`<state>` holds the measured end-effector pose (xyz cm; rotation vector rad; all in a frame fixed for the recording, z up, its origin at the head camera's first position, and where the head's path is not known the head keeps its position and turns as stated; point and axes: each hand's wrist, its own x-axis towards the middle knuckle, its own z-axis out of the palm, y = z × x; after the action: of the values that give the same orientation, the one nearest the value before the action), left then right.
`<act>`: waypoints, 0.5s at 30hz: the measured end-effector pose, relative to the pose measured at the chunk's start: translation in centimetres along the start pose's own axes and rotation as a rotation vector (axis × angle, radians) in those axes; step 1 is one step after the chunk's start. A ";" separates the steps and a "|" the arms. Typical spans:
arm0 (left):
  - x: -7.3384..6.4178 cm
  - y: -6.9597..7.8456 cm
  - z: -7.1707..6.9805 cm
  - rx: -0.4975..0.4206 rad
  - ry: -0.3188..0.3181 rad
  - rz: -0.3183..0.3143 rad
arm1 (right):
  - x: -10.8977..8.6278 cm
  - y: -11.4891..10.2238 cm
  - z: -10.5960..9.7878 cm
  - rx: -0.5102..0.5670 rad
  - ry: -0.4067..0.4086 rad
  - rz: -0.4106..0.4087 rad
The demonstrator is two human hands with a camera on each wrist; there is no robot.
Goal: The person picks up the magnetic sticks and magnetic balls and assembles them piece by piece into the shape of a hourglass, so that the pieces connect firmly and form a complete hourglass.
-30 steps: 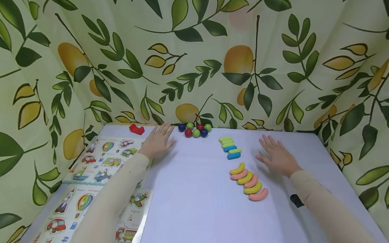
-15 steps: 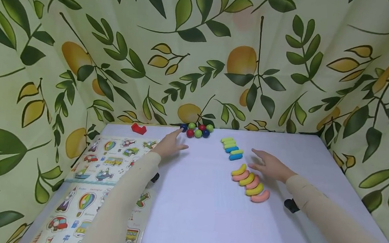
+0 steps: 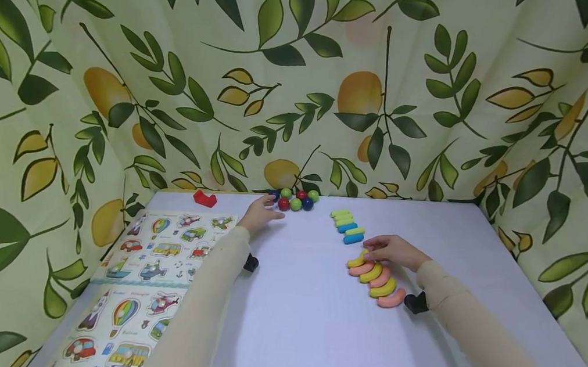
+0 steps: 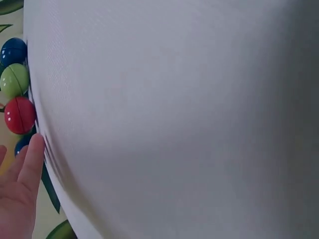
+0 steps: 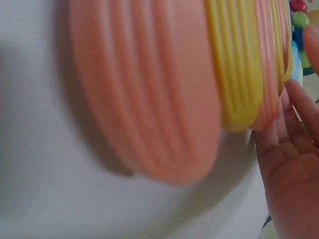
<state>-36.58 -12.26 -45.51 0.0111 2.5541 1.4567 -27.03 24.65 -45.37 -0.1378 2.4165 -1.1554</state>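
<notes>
My left hand [image 3: 261,214] reaches to the left end of a cluster of shiny balls at the back of the table, its fingertips by a dark blue ball [image 3: 274,196]. A red ball [image 4: 20,115] lies just beyond those fingertips in the left wrist view. My right hand [image 3: 398,252] is at the far end of a row of ridged, curved yellow and pink pieces. Its fingers and thumb are spread about the farthest yellow curved piece [image 3: 356,262], partly hiding it. The nearest pink curved piece [image 5: 149,99] looms large in the right wrist view.
Green and blue short sticks [image 3: 348,228] lie in a row behind the curved pieces. A red object [image 3: 205,199] sits at the back left. Picture puzzle boards [image 3: 159,285] cover the table's left side. A leaf-patterned curtain [image 3: 302,91] hangs behind.
Both hands were flat on the table with fingers spread. The left has moved right to the balls; the right has moved left and toward me, to the yellow curved piece.
</notes>
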 end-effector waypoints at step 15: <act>2.3 0.0 1.8 -0.010 0.092 0.044 | 1.0 -0.4 0.3 -0.080 0.013 0.051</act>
<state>-38.46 -10.49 -46.84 -0.0012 2.6355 1.5204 -27.83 23.90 -45.59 -0.0932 2.4642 -1.0414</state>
